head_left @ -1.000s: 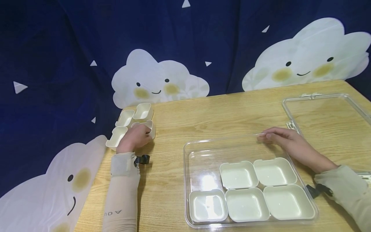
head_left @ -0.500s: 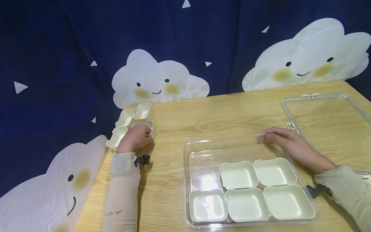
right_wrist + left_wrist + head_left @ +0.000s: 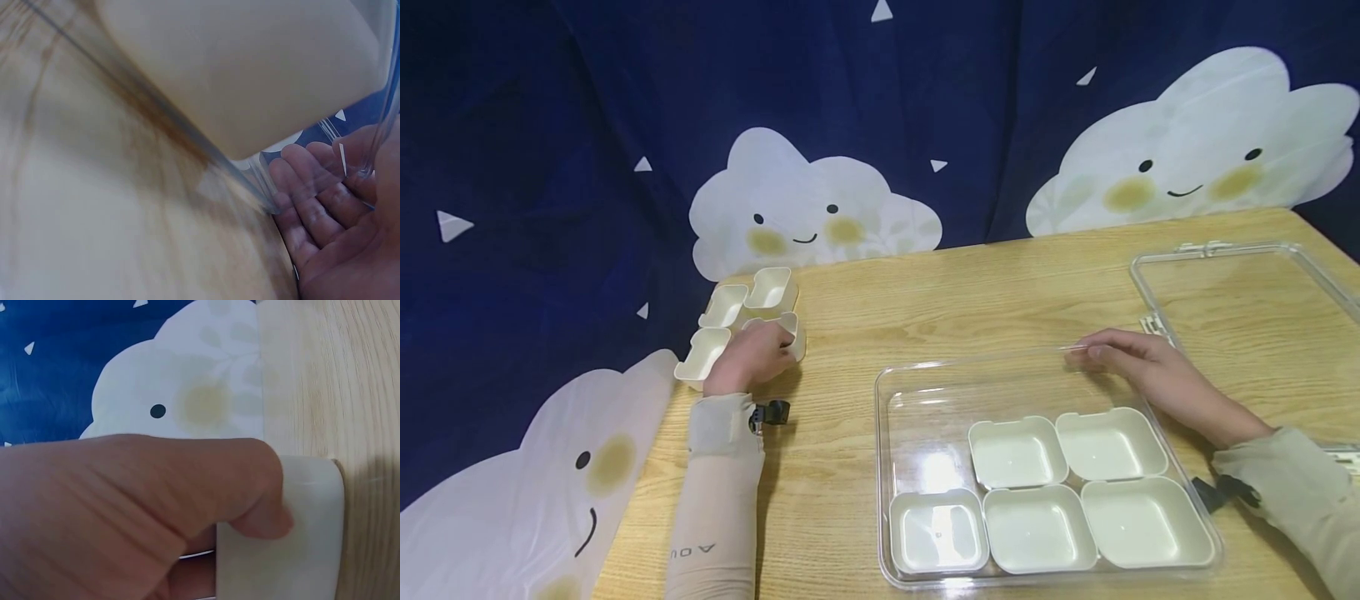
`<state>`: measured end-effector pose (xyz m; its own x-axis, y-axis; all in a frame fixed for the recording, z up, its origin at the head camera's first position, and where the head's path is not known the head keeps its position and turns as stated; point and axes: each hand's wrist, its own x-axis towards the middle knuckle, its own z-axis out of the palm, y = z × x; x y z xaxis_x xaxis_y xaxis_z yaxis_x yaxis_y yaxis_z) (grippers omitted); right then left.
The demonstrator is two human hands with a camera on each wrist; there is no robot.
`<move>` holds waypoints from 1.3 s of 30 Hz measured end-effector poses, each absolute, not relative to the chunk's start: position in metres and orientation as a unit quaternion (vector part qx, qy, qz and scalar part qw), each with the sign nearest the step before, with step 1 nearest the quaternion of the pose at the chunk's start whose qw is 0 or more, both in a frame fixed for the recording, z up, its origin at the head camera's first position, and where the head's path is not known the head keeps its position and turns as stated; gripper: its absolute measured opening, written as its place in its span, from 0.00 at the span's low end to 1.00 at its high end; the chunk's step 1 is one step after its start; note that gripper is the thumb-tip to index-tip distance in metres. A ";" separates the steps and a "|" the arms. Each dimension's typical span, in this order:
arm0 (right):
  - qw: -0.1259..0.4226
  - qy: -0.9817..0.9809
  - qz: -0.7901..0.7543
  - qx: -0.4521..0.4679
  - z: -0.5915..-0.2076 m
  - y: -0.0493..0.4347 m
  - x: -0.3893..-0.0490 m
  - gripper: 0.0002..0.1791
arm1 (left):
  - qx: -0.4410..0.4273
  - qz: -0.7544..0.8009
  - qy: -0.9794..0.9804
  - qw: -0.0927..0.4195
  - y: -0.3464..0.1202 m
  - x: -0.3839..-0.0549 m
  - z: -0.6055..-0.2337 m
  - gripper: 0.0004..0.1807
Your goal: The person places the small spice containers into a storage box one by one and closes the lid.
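Note:
At the left, my left hand (image 3: 752,354) grips a small cream bin (image 3: 792,327) by its near wall. In the left wrist view, the thumb lies on the outside of that bin (image 3: 275,569), with the other fingers mostly hidden behind the wall. It stands among several matching bins on the table. My right hand (image 3: 1138,371) holds the far right corner of a clear storage box (image 3: 887,433), its fingers behind the wall. Through the clear plastic, the right wrist view shows these fingers bent around the corner. Several cream bins (image 3: 1037,529) sit inside the box.
Other loose bins, including one at the back (image 3: 771,287) and one at the front left (image 3: 703,350), stand near the table's left edge. A clear lid (image 3: 1138,275) with latches lies at the right. Behind the table (image 3: 925,308) hangs a dark blue cloud-print curtain (image 3: 865,75).
My left hand and the bin in its grip have shifted very slightly to the right. My right hand and the clear box have stayed in place.

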<state>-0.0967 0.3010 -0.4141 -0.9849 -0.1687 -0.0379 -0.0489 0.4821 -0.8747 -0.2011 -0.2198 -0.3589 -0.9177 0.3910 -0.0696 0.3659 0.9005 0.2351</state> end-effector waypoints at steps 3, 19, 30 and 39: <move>0.060 0.861 -0.501 -0.063 -0.414 0.301 -0.097 0.19 | 0.201 0.113 0.971 0.057 -0.219 -0.199 -0.358 0.21; 0.061 0.863 -0.498 -0.060 -0.415 0.302 -0.097 0.19 | 0.201 0.097 0.969 0.104 -0.208 -0.194 -0.352 0.22; 0.053 0.866 -0.493 -0.063 -0.415 0.302 -0.098 0.18 | 0.219 0.094 0.965 0.107 -0.199 -0.190 -0.349 0.19; 0.064 0.860 -0.500 -0.078 -0.413 0.302 -0.095 0.20 | 0.237 0.089 0.964 0.084 -0.187 -0.185 -0.341 0.17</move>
